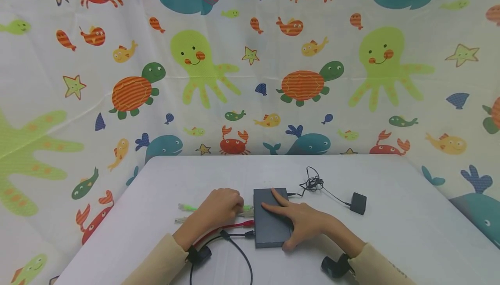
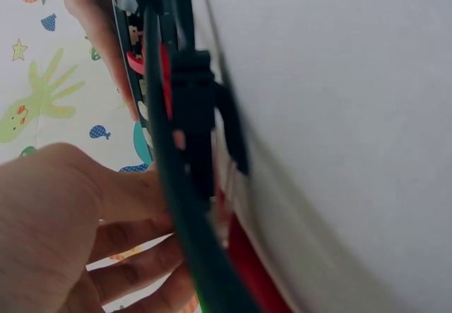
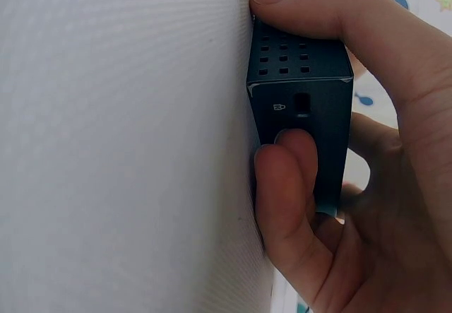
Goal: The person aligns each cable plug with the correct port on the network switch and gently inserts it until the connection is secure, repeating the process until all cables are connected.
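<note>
A flat dark grey box with network ports, like a network switch (image 1: pixel 268 233), lies on the table. My right hand (image 1: pixel 306 220) grips it: two fingers reach over its top and the thumb is at the near right corner. In the right wrist view, curled fingers (image 3: pixel 284 186) press its end face beside a small slot. At its left side, my left hand (image 1: pixel 220 204) pinches a network cable by the ports; cables in front hide the fingertips in the left wrist view. Green (image 1: pixel 189 207), pale (image 1: pixel 180 220) and red cables (image 1: pixel 248 223) run there.
A black cable (image 1: pixel 246 259) plugs into the box's near left side and loops toward me. Behind the box, a thin tangled cord (image 1: pixel 314 183) leads to a black power adapter (image 1: pixel 358 203) at the right. A printed sea-animal curtain (image 1: pixel 250 76) hangs behind the white table (image 1: pixel 390 233).
</note>
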Demonstrator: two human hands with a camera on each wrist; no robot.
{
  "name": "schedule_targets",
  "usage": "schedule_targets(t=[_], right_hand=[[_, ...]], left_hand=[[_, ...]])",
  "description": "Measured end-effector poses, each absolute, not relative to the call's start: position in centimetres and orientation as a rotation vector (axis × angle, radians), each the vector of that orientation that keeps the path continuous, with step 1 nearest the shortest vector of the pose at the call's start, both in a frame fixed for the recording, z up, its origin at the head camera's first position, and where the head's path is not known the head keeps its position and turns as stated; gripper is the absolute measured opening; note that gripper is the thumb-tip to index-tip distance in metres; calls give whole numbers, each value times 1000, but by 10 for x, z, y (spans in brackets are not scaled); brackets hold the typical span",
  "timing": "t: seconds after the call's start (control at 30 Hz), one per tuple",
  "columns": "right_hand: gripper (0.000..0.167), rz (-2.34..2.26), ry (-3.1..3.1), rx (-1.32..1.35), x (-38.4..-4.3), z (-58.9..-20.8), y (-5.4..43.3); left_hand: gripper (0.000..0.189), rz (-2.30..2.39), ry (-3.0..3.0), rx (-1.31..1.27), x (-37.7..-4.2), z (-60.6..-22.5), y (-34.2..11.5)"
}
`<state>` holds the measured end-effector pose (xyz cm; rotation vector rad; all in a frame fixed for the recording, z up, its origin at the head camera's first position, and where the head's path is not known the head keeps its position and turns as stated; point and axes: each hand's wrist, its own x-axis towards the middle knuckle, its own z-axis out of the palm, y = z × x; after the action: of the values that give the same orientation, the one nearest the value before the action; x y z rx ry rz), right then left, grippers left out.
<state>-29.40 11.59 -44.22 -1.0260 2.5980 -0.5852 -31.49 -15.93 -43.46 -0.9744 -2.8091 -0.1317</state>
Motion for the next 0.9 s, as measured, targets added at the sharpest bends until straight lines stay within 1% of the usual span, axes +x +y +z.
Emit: schedule_targets(t=[0.9], right_hand=[[105,-565,2619,-1008,-293,-444,115]], left_hand=[[7,-180,-2827,-978,-314,-433,-160]])
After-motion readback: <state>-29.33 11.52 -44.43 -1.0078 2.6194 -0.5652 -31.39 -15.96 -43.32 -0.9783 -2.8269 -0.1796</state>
